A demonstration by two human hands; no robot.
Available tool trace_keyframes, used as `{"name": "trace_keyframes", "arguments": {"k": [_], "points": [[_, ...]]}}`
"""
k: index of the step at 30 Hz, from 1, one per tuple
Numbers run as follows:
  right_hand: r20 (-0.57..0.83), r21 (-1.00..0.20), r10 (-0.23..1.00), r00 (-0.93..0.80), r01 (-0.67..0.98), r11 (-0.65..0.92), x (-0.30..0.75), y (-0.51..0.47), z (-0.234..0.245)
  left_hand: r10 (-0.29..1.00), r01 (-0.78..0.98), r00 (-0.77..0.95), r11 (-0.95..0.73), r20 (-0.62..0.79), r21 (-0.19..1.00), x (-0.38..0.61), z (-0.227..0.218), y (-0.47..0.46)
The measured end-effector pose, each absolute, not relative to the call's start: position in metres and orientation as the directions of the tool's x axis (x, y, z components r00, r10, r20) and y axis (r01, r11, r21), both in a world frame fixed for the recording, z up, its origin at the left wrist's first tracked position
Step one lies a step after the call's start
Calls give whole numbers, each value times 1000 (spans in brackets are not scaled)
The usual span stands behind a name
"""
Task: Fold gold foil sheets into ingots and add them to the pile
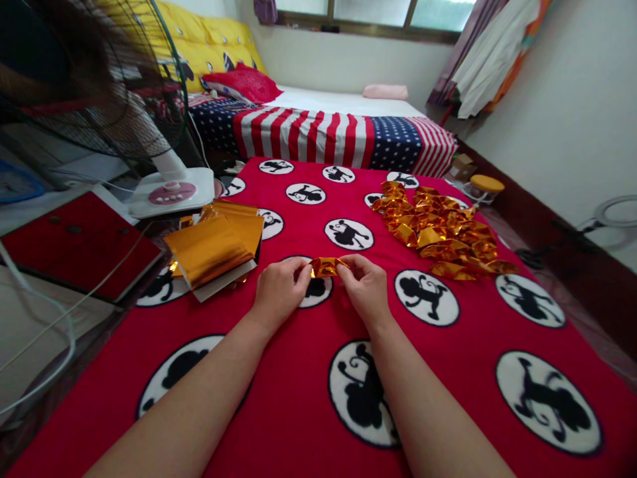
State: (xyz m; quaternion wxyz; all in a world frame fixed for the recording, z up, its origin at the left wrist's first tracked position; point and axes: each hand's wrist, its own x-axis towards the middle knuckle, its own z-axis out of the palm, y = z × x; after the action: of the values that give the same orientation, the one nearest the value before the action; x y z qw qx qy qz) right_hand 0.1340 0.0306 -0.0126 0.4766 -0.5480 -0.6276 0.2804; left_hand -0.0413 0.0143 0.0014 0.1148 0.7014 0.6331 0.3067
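Observation:
Between my two hands is a small folded gold foil paper ingot (326,267), held level above the red cloth (293,372). My left hand (283,287) pinches its left end with thumb and fingers. The right end is pinched the same way by my right hand (365,284). To the left lies a loose stack of flat gold foil sheets (212,245), some with white backing showing. Off to the right, a heap of folded gold foil pieces (438,229) spreads over the cloth.
A fan (172,189) stands at the left beside a dark red board (74,232) and a white cable (70,332). Behind the cloth is a bed with a striped, starred cover (308,133). A yellow-topped stool (486,184) stands at the far right.

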Motion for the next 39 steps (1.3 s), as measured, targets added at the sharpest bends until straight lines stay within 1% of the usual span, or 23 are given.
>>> {"name": "trace_keyframes", "arguments": {"k": [3,7,11,13,15,17,19,21,23,26,29,33,35,39], "points": [[320,-824,947,22,500,266,134,30,-13,952,843,26,-184,304,505,-41,2,14],[346,-722,938,-26,630,285,134,27,-9,945,867,30,-188,327,463,-42,-1,15],[360,-625,930,-76,721,300,133,25,-4,937,878,63,-215,344,427,-43,-4,16],[355,-582,929,-101,754,304,132,24,-2,930,870,77,-239,359,431,-43,-4,17],[341,-563,933,-111,771,298,131,23,-1,924,839,79,-264,373,475,-44,-3,17],[314,-605,946,-86,750,269,130,23,-2,925,779,61,-278,374,561,-44,-1,18],[278,-699,960,-24,680,220,128,23,-4,935,704,43,-280,353,653,-43,0,18],[244,-793,969,35,583,179,125,23,-5,942,653,55,-285,331,702,-40,1,17],[216,-856,974,67,493,156,123,23,-6,944,662,89,-293,316,690,-37,1,16],[170,-909,982,83,397,124,119,22,-4,947,716,120,-291,298,635,-32,1,15],[132,-933,989,71,346,99,117,21,-2,952,714,117,-278,282,642,-31,2,15],[102,-925,994,44,372,78,117,21,-3,958,664,92,-263,272,700,-32,2,16],[101,-912,994,34,402,79,118,21,-4,960,623,42,-242,277,744,-33,1,17],[107,-876,994,6,474,91,119,22,-5,952,526,-112,-187,286,830,-35,-2,19]]}}
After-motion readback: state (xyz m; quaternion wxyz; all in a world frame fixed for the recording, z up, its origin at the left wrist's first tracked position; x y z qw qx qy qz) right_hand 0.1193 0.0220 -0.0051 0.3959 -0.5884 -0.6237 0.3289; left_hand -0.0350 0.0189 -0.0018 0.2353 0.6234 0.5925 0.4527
